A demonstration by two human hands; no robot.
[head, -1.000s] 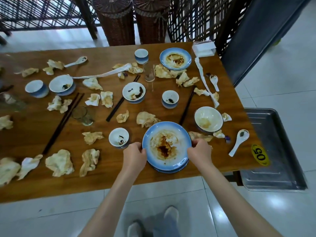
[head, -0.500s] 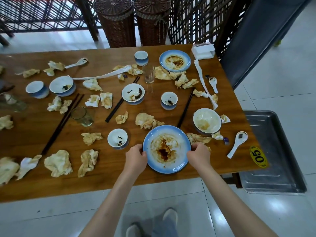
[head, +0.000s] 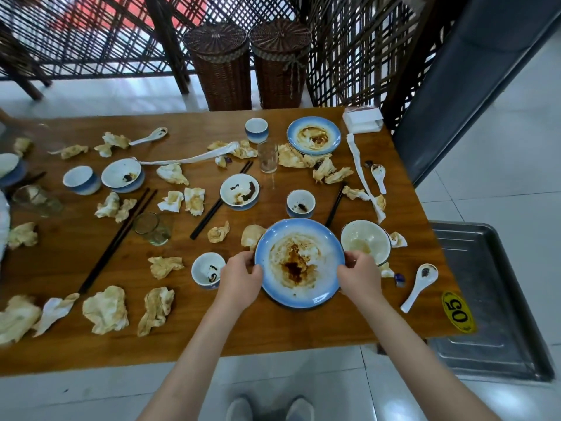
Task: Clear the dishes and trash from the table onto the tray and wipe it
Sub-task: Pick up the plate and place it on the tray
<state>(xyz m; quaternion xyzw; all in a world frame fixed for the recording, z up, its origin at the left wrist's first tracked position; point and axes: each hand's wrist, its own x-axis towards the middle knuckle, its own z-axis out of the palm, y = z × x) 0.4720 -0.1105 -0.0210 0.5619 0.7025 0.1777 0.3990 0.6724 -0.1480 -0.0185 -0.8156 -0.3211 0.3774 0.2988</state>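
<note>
Left edge of the table (head: 273,335) is cut off by the frame: a white-and-blue dish (head: 9,170) and a glass (head: 36,200) there are only partly clear, and a blurred shape sits at the far left corner. The metal tray (head: 491,299) sits lower, past the table's right edge; its left part is hidden under the tabletop. Whether another plate lies under the held one cannot be told.

Left hand (head: 239,284) grips the left rim of the blue-rimmed plate (head: 300,262), fingers curled and pinching the edge. Right hand (head: 359,276) does the same on the right rim, thumb on top, other fingers tucked below and out of sight. The plate is stained with brown sauce and sits near the front edge, right of centre; whether it is lifted off the table cannot be told.

Counts, visible only:
- plates: 2, the held one plus a second (head: 314,135) near the far right corner
- bowls: 3 – one (head: 365,241) just beside the held plate on its right, one mid-table (head: 239,189), one toward the left (head: 123,174)
- small cups: 4
- glasses: 3
- white spoons: 3
- dark chopstick pairs: 4
- crumpled stained napkins: many, scattered all over
- napkin pack (head: 362,120): 1, at the far right corner
- yellow "05" sticker (head: 458,311) at the front right corner
</note>
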